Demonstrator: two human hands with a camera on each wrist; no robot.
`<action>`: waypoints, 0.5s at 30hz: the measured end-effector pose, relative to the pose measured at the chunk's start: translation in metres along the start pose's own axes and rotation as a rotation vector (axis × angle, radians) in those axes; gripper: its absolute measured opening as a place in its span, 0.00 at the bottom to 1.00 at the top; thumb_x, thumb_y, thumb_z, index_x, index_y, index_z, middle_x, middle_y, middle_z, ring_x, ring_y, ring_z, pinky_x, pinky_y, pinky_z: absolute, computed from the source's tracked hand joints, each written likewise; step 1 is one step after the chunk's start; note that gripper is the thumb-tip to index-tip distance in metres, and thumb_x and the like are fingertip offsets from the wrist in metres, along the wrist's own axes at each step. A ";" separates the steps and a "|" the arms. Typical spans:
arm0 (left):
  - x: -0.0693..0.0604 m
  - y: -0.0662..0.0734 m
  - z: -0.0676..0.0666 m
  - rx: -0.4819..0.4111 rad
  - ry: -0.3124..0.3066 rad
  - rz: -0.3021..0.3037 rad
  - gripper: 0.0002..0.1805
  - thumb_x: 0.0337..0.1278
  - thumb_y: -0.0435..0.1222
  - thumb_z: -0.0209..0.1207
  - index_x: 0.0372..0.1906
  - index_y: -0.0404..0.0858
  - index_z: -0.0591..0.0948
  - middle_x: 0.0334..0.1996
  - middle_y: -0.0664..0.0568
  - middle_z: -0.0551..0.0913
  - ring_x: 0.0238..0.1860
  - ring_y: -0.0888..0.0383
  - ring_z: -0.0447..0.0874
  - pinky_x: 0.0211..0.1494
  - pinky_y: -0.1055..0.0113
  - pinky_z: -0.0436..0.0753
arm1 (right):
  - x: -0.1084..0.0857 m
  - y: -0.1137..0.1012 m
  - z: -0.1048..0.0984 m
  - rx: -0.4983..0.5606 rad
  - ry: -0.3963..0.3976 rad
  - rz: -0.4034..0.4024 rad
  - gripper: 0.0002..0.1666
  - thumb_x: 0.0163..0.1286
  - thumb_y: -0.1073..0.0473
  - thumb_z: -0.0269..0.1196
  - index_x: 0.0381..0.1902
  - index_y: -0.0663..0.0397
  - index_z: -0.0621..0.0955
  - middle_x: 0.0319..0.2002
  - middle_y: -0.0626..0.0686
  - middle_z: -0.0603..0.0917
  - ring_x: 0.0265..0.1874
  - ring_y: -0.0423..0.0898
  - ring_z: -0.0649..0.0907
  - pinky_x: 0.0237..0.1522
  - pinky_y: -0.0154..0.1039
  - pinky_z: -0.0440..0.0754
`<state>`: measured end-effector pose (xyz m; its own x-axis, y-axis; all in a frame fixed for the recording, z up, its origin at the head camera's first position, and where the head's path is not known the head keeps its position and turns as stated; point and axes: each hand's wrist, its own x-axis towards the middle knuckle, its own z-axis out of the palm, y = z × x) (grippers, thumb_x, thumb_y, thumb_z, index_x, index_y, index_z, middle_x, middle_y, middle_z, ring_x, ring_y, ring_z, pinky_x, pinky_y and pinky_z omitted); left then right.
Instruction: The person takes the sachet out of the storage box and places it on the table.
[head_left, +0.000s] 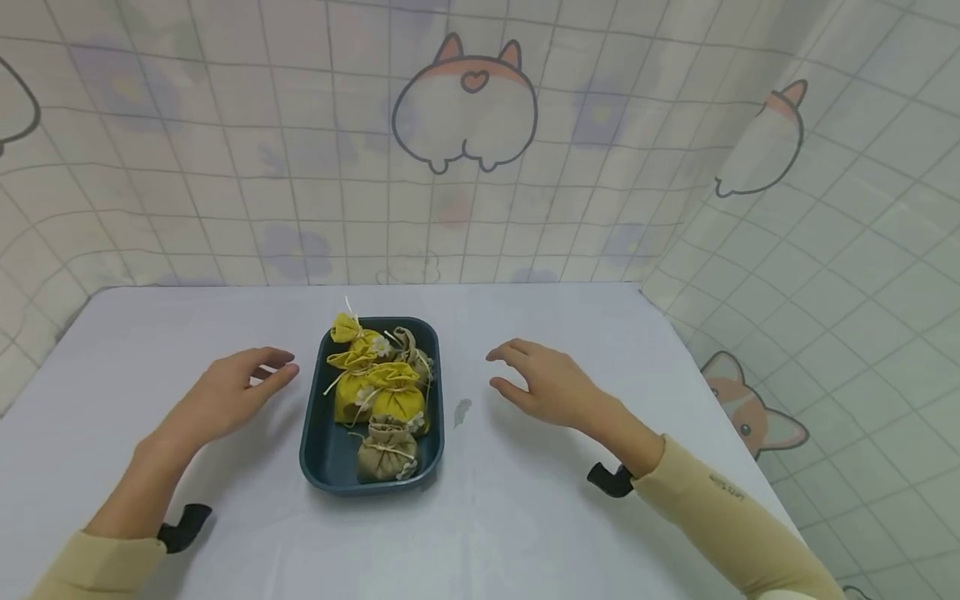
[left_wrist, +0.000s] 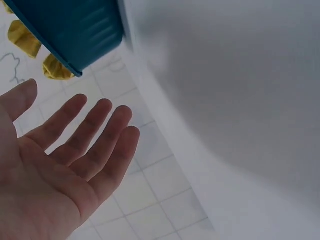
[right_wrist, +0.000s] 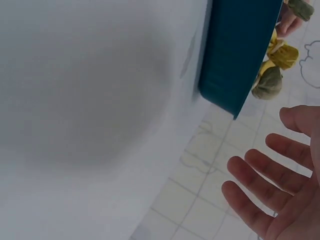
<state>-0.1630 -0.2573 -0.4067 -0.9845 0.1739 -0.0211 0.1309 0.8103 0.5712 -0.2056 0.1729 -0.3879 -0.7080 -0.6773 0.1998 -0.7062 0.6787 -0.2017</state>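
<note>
A dark teal tray (head_left: 322,454) stands on the white table, holding several small drawstring pouches. Three are yellow, among them a yellow pouch (head_left: 397,404) in the middle; a grey-green pouch (head_left: 386,454) lies at the near end and another olive pouch (head_left: 422,367) at the far right. To the tray's left my left hand (head_left: 236,392) hovers, apart from it, fingers relaxed. My right hand (head_left: 547,383) is held over the table to the right, also apart from the tray. Both wrist views show loosely spread fingers with nothing in the left palm (left_wrist: 40,195) or the right hand (right_wrist: 285,185).
A greyish mark (head_left: 462,411) shows on the table just right of the tray. Behind the table hangs a gridded curtain (head_left: 360,167) with cartoon animals, which continues down the right side. Black straps (head_left: 183,527) sit at both wrists.
</note>
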 end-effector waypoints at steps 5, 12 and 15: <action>-0.004 0.005 0.004 -0.038 0.007 -0.016 0.34 0.77 0.57 0.50 0.67 0.31 0.75 0.61 0.33 0.79 0.58 0.35 0.77 0.55 0.37 0.81 | 0.003 -0.013 0.000 -0.002 -0.021 -0.047 0.19 0.76 0.50 0.63 0.59 0.52 0.81 0.56 0.51 0.84 0.55 0.48 0.84 0.54 0.44 0.85; -0.006 0.007 0.010 -0.058 0.034 0.003 0.32 0.78 0.54 0.52 0.68 0.31 0.74 0.61 0.33 0.78 0.59 0.35 0.77 0.56 0.37 0.81 | 0.008 -0.031 -0.001 0.089 -0.036 -0.090 0.20 0.76 0.49 0.64 0.60 0.51 0.81 0.56 0.49 0.83 0.53 0.46 0.83 0.53 0.42 0.84; -0.007 0.009 0.011 -0.092 0.028 0.007 0.33 0.77 0.53 0.53 0.69 0.31 0.73 0.62 0.32 0.78 0.59 0.35 0.78 0.55 0.39 0.82 | 0.010 -0.039 -0.001 0.151 -0.043 -0.096 0.22 0.75 0.48 0.65 0.61 0.51 0.80 0.57 0.48 0.83 0.52 0.44 0.83 0.53 0.41 0.84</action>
<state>-0.1534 -0.2445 -0.4105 -0.9867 0.1624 0.0056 0.1278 0.7543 0.6440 -0.1856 0.1397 -0.3772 -0.6345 -0.7506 0.1846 -0.7600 0.5622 -0.3261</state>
